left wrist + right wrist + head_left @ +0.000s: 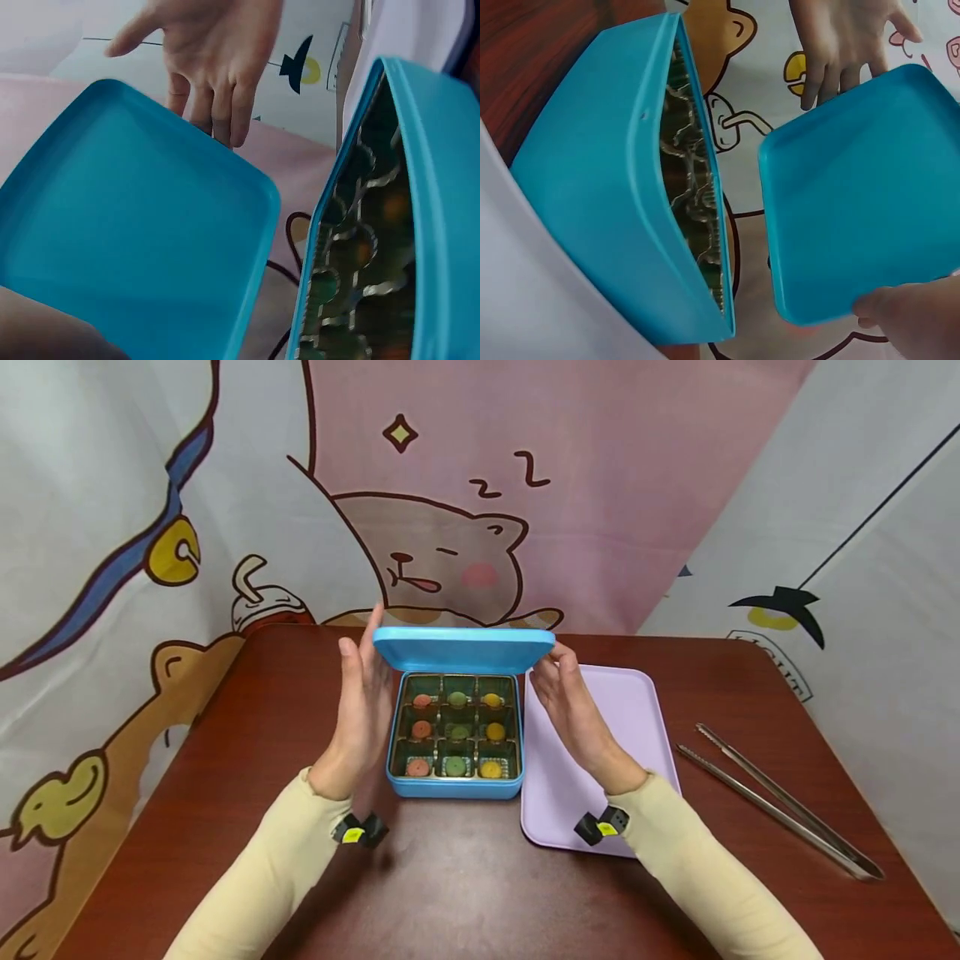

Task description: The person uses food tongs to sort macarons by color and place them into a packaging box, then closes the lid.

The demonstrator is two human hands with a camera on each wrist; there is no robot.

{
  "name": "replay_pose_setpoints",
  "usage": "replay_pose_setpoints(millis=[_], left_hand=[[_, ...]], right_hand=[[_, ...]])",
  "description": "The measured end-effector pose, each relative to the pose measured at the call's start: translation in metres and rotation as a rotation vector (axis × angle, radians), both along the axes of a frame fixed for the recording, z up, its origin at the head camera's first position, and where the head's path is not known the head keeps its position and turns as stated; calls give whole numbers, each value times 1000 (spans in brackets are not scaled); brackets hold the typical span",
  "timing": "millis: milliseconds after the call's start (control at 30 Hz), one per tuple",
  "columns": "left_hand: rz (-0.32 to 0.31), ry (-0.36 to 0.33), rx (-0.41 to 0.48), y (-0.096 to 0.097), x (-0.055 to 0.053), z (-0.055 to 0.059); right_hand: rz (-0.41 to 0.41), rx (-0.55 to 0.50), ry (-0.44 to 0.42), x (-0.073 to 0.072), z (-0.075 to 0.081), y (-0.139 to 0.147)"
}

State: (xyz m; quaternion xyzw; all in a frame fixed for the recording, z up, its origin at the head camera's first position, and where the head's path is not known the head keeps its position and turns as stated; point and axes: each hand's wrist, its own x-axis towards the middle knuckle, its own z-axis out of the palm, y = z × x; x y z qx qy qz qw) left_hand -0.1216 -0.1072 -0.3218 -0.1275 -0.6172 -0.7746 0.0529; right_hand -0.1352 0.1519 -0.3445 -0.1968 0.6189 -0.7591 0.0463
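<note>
A blue tin [456, 788] stands on the table with a gold divided tray inside. Its compartments hold small round sweets [458, 698] in pink, green and yellow rows. Over the tin's back edge is the tilted blue lid [465, 649], and the left wrist view shows a gap between lid and tin. My left hand [360, 706] touches the lid's left edge with straight fingers, thumb standing apart. At the opposite edge, the extended fingers of my right hand [573, 714] touch the lid, its thumb also apart in the left wrist view [221, 37].
To the right of the tin lies a lilac tray [626, 710], partly under my right forearm. Metal tongs [780, 802] rest further right with their arms spread. A printed cloth [600, 510] hangs behind the brown table [450, 893].
</note>
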Motion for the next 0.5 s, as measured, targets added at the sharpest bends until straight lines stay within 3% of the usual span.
replay_pose_setpoints(millis=[100,267,500], left_hand=[[-17,-63,70,-2,1,-4],[-5,-136,51,-2,3,-11],[-1,-86,-25,-1,7,-27]], right_hand=[[-15,-38,-15,1,-2,-1],[-9,-38,-19,0,-7,0],[2,222,-19,4,-11,4]])
